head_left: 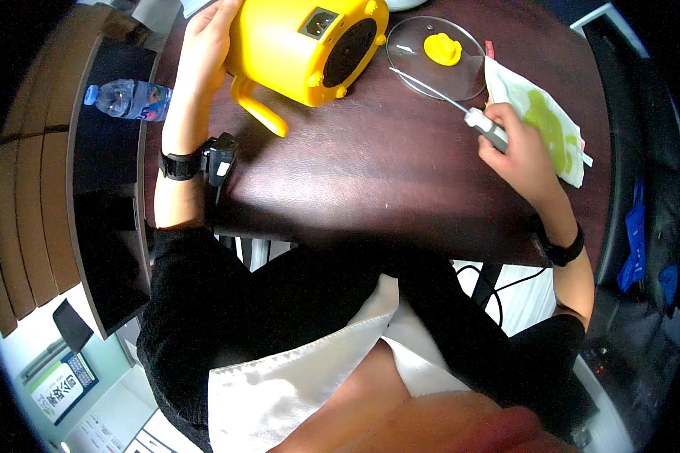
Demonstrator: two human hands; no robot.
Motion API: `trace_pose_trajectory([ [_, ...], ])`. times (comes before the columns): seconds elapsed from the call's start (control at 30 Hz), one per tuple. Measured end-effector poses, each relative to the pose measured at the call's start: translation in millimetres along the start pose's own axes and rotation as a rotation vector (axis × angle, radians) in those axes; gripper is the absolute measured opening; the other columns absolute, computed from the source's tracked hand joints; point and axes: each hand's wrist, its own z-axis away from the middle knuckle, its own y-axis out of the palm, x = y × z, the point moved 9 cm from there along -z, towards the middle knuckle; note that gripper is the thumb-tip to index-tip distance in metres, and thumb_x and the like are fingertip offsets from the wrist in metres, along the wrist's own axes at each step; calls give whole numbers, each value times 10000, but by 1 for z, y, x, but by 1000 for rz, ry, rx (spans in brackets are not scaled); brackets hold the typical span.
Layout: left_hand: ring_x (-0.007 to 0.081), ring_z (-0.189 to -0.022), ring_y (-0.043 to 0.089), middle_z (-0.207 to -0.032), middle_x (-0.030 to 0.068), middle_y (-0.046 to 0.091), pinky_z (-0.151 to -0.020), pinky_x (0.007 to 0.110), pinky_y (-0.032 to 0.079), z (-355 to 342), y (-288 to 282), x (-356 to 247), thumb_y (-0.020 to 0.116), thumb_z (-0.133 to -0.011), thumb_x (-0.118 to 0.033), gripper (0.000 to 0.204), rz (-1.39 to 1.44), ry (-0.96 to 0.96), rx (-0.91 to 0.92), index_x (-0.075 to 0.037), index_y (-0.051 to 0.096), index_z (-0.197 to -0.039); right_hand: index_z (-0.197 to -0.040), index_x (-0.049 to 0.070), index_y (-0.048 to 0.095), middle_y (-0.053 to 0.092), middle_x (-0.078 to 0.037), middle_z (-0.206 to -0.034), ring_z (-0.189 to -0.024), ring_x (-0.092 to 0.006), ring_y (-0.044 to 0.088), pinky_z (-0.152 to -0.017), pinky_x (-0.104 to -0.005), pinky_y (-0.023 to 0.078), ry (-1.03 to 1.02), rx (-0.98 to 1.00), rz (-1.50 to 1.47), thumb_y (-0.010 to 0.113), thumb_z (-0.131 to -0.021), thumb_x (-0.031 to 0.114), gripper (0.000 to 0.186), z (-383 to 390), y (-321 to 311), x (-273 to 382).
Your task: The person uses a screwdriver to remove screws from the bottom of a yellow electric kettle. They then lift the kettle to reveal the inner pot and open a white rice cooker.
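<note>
A yellow electric pot (279,49) lies tipped on its side at the top of the table, its dark round base and power socket (319,23) facing right. Its yellow handle (258,107) points down toward me. My left hand (210,36) grips the pot at its far left end; the fingertips are partly cut off by the picture's edge. In my right hand (517,147) is a screwdriver (485,128) with a grey and white handle, its long shaft pointing up and left toward the pot's base. The tip is apart from the pot and appears over the glass lid (408,64).
The glass lid has a yellow knob (443,49). A white and green cloth (548,121) lies beside my right hand. On a dark surface at left, a water bottle (132,100) lies on its side. The dark red-brown table (340,174) spans the middle.
</note>
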Motion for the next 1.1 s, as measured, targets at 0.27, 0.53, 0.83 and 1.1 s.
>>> trace_pose_trajectory([
  [0.27, 128, -765, 633, -909, 61, 677, -677, 253, 513, -13, -5, -1, 495, -989, -247, 298, 98, 40, -36, 7, 638, -1054, -1038, 43, 556, 654, -175, -891, -820, -359, 645, -698, -416, 503, -184, -203, 57, 650, -863, 238, 278, -27, -1, 43],
  [0.53, 112, -780, 605, -913, 39, 648, -689, 245, 500, -32, -40, 8, 495, -988, -214, 235, 24, 171, -118, -18, 621, -1021, -1044, 44, 529, 651, -185, -884, -802, -366, 655, -681, -415, 513, -181, -142, 77, 653, -869, 219, 278, -46, 0, 60],
  [0.83, 108, -803, 611, -931, 49, 666, -703, 243, 502, -22, -25, 1, 494, -992, -214, 286, 13, 153, -84, 2, 633, -1117, -1048, 42, 510, 654, -189, -886, -795, -369, 659, -691, -425, 520, -148, -64, 59, 651, -872, 241, 301, -47, 24, 72],
  [1.1, 106, -756, 616, -883, 55, 683, -677, 239, 506, -16, -15, -12, 483, -994, -210, 295, -156, 202, -3, -6, 651, -1124, -1034, 45, 512, 655, -183, -875, -770, -375, 653, -672, -435, 512, -165, -60, 84, 643, -868, 222, 275, -42, 33, 75],
])
